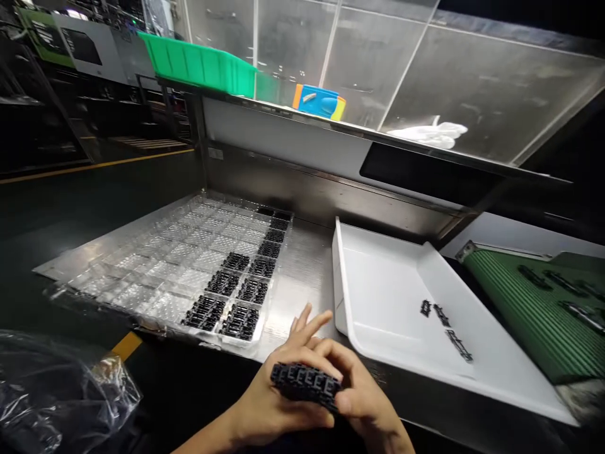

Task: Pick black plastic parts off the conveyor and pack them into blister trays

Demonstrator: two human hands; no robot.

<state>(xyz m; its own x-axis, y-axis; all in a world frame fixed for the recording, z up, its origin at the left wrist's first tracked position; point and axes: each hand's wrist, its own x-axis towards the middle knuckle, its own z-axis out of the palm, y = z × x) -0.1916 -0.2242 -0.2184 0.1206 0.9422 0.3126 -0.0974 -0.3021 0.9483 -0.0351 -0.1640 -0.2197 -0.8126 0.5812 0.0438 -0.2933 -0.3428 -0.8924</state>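
A row of small black plastic parts (305, 386), pressed side by side, is held up close in front of me. My left hand (269, 391) wraps round the row from the left and below, two of its fingers sticking up. At the right end, my right hand (362, 394) grips the same row between thumb and fingers. Beyond my hands on the left lies a clear plastic tray (155, 268) with square pockets. Black parts (239, 321) fill pockets along its right side. In the white bin (378, 277) to the right lie several loose black parts (442, 315).
On the far right, a green ribbed conveyor belt (515, 302) carries more black parts. A shelf above holds a green bin (198, 66), a blue and orange item (319, 102) and white gloves (432, 132). Clear plastic film (61, 397) is at lower left.
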